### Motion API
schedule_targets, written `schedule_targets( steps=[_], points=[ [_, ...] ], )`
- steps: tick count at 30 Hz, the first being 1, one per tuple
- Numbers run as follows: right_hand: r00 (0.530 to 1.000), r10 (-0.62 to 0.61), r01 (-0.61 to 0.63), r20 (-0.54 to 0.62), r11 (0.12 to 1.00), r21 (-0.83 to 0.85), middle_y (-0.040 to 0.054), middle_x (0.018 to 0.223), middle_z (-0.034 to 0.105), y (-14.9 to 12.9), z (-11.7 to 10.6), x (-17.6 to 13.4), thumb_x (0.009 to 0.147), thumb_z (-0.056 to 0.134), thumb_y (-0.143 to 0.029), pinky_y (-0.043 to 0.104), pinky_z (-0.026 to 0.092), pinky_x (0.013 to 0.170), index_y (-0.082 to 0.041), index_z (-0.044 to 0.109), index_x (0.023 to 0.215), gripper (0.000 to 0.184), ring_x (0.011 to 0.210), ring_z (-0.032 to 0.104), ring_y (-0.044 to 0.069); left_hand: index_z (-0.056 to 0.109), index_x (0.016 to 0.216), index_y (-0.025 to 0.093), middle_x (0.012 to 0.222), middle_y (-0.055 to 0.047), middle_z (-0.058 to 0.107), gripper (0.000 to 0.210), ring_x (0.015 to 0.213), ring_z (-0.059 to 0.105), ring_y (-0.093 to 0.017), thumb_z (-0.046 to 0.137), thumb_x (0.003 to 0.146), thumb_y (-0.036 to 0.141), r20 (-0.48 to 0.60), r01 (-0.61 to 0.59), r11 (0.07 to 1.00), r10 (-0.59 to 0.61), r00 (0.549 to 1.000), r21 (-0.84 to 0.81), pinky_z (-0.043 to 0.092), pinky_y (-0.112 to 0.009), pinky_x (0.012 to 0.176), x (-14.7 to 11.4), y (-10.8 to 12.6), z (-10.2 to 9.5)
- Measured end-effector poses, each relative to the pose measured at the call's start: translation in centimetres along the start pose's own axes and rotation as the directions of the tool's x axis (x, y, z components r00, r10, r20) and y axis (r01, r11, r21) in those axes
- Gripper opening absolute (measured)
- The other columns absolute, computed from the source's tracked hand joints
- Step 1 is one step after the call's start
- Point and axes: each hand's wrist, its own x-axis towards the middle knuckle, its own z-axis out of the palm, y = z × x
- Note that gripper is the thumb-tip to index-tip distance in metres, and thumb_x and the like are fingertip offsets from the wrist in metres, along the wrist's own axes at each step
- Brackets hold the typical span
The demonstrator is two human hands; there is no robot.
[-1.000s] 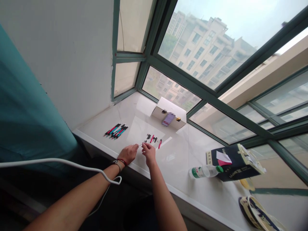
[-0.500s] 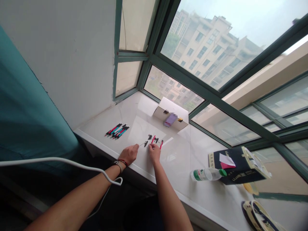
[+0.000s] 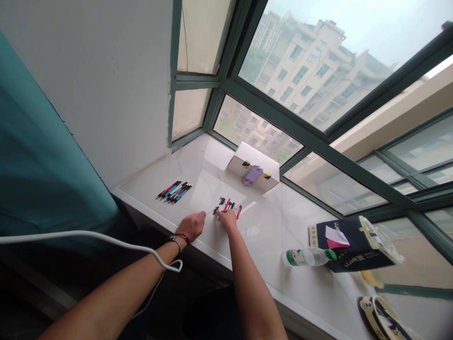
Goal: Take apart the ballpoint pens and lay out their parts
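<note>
My left hand (image 3: pixel 193 226) is closed near the front edge of the white counter, pinching a thin rod like a pen refill (image 3: pixel 209 212) that points right. My right hand (image 3: pixel 227 219) is at the loose pen parts, thumb and fingers pressed together beside a small black pen part (image 3: pixel 215 210). What its fingertips hold, if anything, is too small to make out. Just beyond lie more black pen parts (image 3: pixel 222 200), a red pen barrel (image 3: pixel 227 204) and another red barrel (image 3: pixel 239 211). To the left is a group of red, blue and black pens (image 3: pixel 174 191).
A white box (image 3: pixel 258 160) with a blurred patch stands against the window. On the right are a plastic bottle (image 3: pixel 307 257) lying on its side, a dark paper bag (image 3: pixel 348 243) and a round patterned object (image 3: pixel 384 318). A white cable (image 3: pixel 88 233) crosses above my left forearm.
My right hand has moved slightly left, its fingertips now close against the small black pen part. My left hand keeps its pinch on the thin refill. The view has shifted a little.
</note>
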Motion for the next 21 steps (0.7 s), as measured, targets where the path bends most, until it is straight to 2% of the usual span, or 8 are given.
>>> schedule_targets(
  steps=[4, 8, 10, 13, 16, 21],
  points=[
    [0.999, -0.051, 0.051, -0.011, 0.997, 0.054, 0.0024, 0.052, 0.062, 0.7, 0.0, -0.1, 0.063, 0.07, -0.032, 0.035, 0.044, 0.072, -0.02, 0.065, 0.054, 0.015, 0.061, 0.058, 0.02, 0.055, 0.099, 0.021, 0.083, -0.008, 0.064, 0.025, 0.079, 0.061, -0.022, 0.031, 0.096, 0.026, -0.006, -0.001, 1.0, 0.001, 1.0, 0.005, 0.04, -0.031, 0.069, 0.0, 0.0, -0.1],
    [0.991, -0.122, 0.133, -0.055, 0.945, 0.3, 0.0024, 0.06, 0.065, 1.3, 0.0, -2.0, 0.073, 0.064, -0.042, 0.028, 0.044, 0.06, -0.018, 0.068, 0.068, 0.025, 0.056, 0.055, 0.016, 0.055, 0.099, 0.021, 0.083, -0.007, 0.065, 0.024, 0.079, 0.061, -0.021, 0.031, 0.096, 0.026, -0.008, -0.012, 1.0, 0.012, 1.0, 0.027, 0.04, -0.031, 0.068, 0.0, 0.2, -0.2],
    [0.986, -0.162, 0.132, 0.028, 0.88, 0.456, 0.0023, 0.066, 0.065, 1.3, 0.3, -3.5, 0.076, 0.062, -0.048, 0.025, 0.041, 0.054, -0.017, 0.07, 0.079, 0.033, 0.054, 0.051, 0.013, 0.055, 0.099, 0.021, 0.083, -0.007, 0.065, 0.024, 0.079, 0.062, -0.021, 0.031, 0.097, 0.026, -0.009, -0.021, 0.999, 0.022, 1.0, 0.035, 0.04, -0.031, 0.068, 0.0, 0.2, -0.2],
    [0.952, -0.233, 0.059, 0.201, 0.779, 0.624, 0.0027, 0.076, 0.066, 1.2, 1.3, -5.4, 0.074, 0.068, -0.049, 0.021, 0.039, 0.051, -0.017, 0.071, 0.097, 0.04, 0.055, 0.05, 0.01, 0.055, 0.099, 0.021, 0.083, -0.006, 0.065, 0.026, 0.079, 0.062, -0.02, 0.03, 0.098, 0.028, -0.009, -0.034, 0.998, 0.035, 0.999, 0.046, 0.041, -0.03, 0.069, -0.1, 0.3, -0.2],
    [0.944, -0.207, -0.023, 0.257, 0.737, 0.675, 0.0022, 0.076, 0.065, 1.1, 2.5, -6.1, 0.069, 0.074, -0.046, 0.02, 0.037, 0.05, -0.016, 0.071, 0.098, 0.042, 0.055, 0.049, 0.008, 0.056, 0.1, 0.022, 0.082, -0.005, 0.065, 0.027, 0.078, 0.062, -0.02, 0.03, 0.098, 0.027, -0.013, -0.055, 0.997, 0.056, 0.998, 0.046, 0.042, -0.03, 0.069, -0.1, 0.2, -0.2],
    [0.979, -0.139, 0.009, 0.15, 0.762, 0.647, 0.0012, 0.071, 0.062, 1.0, 3.1, -5.6, 0.068, 0.075, -0.046, 0.019, 0.04, 0.05, -0.016, 0.07, 0.086, 0.036, 0.058, 0.053, 0.01, 0.058, 0.097, 0.022, 0.08, -0.005, 0.065, 0.027, 0.076, 0.061, -0.019, 0.032, 0.098, 0.031, -0.021, -0.09, 0.995, 0.091, 0.996, 0.04, 0.041, -0.03, 0.07, -0.2, 0.3, -0.4]
  ],
)
